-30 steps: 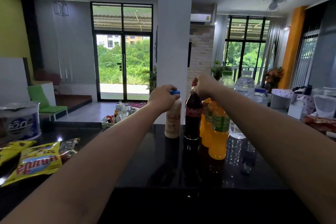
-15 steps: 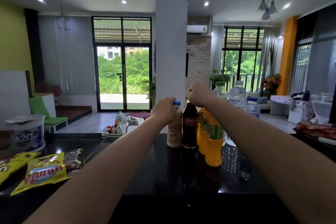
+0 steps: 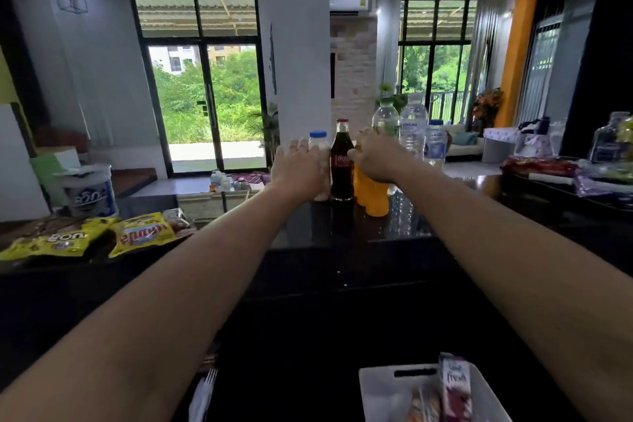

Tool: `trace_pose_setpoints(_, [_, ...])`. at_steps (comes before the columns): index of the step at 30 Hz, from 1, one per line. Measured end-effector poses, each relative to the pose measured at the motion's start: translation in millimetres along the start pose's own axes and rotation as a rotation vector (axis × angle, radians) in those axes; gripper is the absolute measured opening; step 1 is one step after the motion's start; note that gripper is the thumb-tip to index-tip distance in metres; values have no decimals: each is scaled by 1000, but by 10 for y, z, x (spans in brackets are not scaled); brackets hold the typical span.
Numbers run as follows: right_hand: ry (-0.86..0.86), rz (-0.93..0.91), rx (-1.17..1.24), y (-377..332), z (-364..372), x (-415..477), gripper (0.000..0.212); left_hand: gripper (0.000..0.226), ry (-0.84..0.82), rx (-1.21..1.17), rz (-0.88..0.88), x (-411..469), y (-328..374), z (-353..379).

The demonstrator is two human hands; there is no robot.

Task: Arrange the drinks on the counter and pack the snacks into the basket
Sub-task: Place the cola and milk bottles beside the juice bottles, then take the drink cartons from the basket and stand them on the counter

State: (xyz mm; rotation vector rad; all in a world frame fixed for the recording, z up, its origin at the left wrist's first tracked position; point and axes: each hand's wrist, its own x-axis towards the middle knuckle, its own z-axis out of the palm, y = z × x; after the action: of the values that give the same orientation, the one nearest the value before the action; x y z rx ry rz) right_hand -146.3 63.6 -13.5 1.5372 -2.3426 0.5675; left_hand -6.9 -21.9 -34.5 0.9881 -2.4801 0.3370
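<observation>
The drinks stand in a tight row at the far edge of the black counter [image 3: 342, 250]: a pale bottle with a blue cap [image 3: 318, 142], a cola bottle [image 3: 342, 161], orange bottles [image 3: 371, 193] and clear water bottles [image 3: 413, 125]. The left hand [image 3: 298, 169] lies against the pale bottle, fingers loosely spread. The right hand [image 3: 375, 158] is half curled by the cola bottle; whether it grips is unclear. Yellow snack bags [image 3: 140, 233] lie at left, and a white basket [image 3: 380, 387] below holds a red packet [image 3: 455, 387].
</observation>
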Motion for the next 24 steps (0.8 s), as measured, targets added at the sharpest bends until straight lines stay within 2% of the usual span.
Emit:
trace_pose_setpoints(9, [82,60,105,525,517,-1312,54,58,35,-186,14,-1116,599,482])
trace_pose_setpoints(13, [-24,75,127,848,892,-1881,57,58,32,-214,9,-1684,980,880])
trace_pose_setpoints(16, [-148,85,126,1133,1165,-2240,57,55,-63,-251,-29,-2056,1194,1219])
trace_pose_setpoints(19, [-258,109,150,1381,1416,-2526,57,54,-230,-348,-84,-2348,1358,1580])
trace_pose_setpoints(24, [-385,116,67,1671,1816,-2843,58,56,-473,-407,-71,-2652,1611,2040])
